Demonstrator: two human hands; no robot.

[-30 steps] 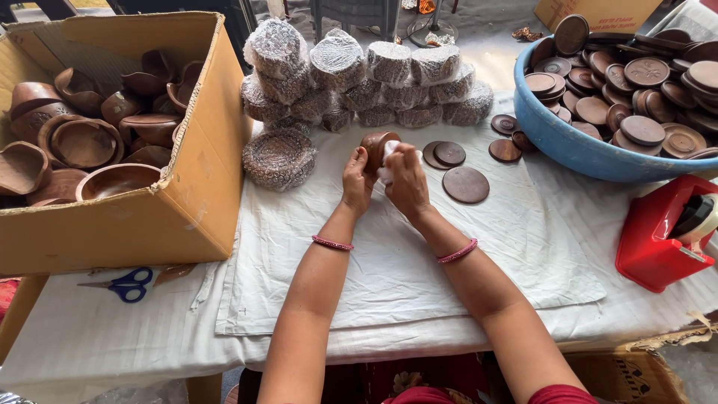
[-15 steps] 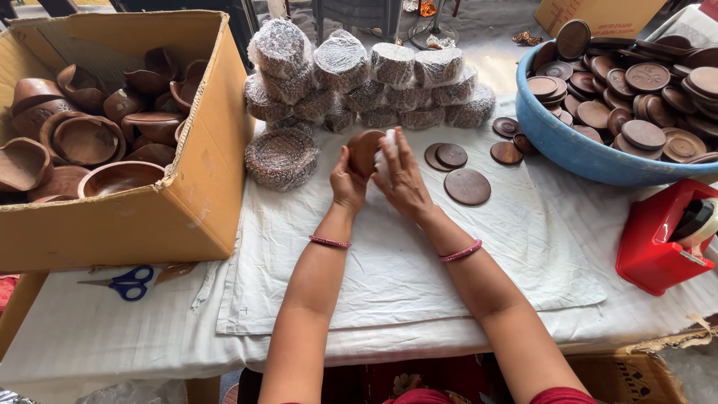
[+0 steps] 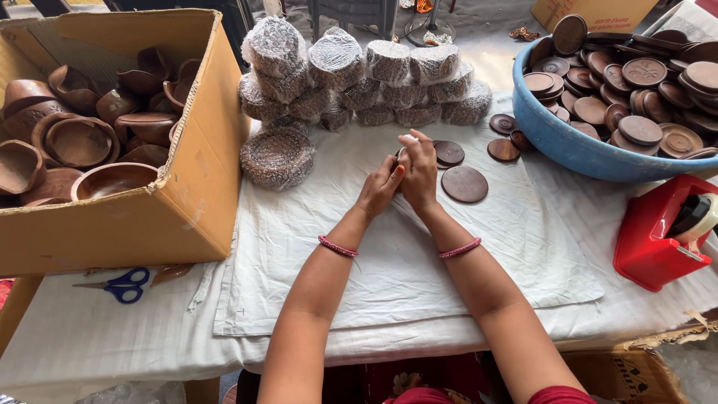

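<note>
A moment ago I held the bowl (image 3: 402, 155) up, wiping it. Now my left hand (image 3: 380, 191) and right hand (image 3: 419, 170) close round it, low over the cloth (image 3: 299, 239), mostly hiding it

A single head-worn view looks steeply down and forward, close over the cloth-covered table (image 3: 419, 292)
</note>
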